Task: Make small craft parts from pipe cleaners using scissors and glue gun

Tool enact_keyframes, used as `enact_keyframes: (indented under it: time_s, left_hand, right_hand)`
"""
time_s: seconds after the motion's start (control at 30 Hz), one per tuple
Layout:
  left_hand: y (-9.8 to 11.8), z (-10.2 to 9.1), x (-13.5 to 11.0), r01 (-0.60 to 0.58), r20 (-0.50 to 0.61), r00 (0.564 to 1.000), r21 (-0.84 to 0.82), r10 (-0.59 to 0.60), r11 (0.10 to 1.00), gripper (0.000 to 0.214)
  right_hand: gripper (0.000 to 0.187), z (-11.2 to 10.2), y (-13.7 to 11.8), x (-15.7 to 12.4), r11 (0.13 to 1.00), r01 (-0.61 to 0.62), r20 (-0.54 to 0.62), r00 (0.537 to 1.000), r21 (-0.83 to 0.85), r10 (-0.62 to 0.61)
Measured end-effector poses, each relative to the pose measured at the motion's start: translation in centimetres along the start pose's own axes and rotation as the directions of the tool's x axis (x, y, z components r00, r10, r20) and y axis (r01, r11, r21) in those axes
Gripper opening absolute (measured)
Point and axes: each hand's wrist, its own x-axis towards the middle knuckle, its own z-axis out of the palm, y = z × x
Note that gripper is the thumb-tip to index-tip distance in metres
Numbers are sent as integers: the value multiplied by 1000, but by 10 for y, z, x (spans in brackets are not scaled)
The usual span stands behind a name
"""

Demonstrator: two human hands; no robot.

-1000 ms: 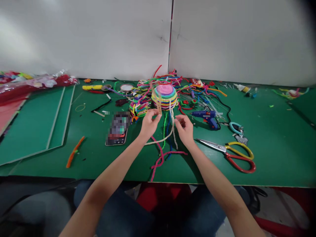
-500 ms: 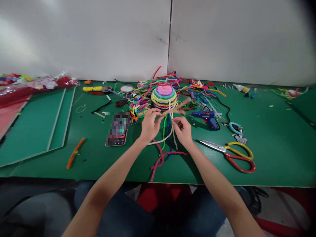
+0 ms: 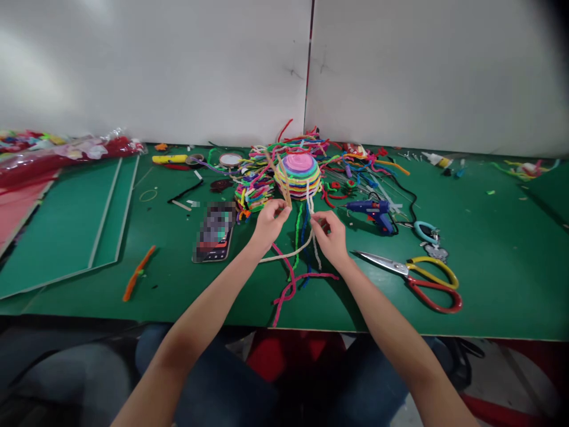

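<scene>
A dome of coiled pipe cleaners (image 3: 297, 173) in pink, purple, green and yellow stands on the green table (image 3: 489, 249). My left hand (image 3: 269, 222) pinches a tan pipe cleaner (image 3: 283, 185) that slants up against the dome's front. My right hand (image 3: 331, 235) is closed on white strands (image 3: 313, 237) hanging from the dome. Pink, green, blue and cream strands (image 3: 291, 279) trail between my hands toward the table's near edge.
A tangle of loose pipe cleaners (image 3: 253, 190) surrounds the dome. A phone (image 3: 215, 231) lies left of my left hand. A blue glue gun (image 3: 371, 210), pliers (image 3: 424, 231) and red-yellow scissors (image 3: 418, 277) lie at the right. Green boards (image 3: 66, 219) lie at the left.
The tan pipe cleaner, lying across toward my right hand half a second ago, now points up along the dome. Both hands stayed in front of the dome.
</scene>
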Motion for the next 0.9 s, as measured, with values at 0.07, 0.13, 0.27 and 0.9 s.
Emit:
enact_keyframes:
  time_s: [0.07, 0.13, 0.27, 0.9]
  left_hand:
    - [3, 1, -4, -112, 46, 993, 176, 105, 978, 6]
    - [8, 2, -10, -233, 114, 972, 320, 207, 918, 6]
    - [14, 6, -19, -355, 240, 931, 439, 274, 825, 9]
    - [17, 9, -21, -268, 404, 907, 343, 116, 900, 28]
  right_hand:
    - [10, 0, 0, 0, 1000, -5, 0, 1000, -9, 5]
    - [13, 0, 1, 0, 1000, -21, 9, 1000, -13, 21]
    - [33, 1, 4, 1, 995, -104, 52, 993, 8, 104]
    - [23, 2, 3, 7, 835, -354, 114, 934, 421, 339]
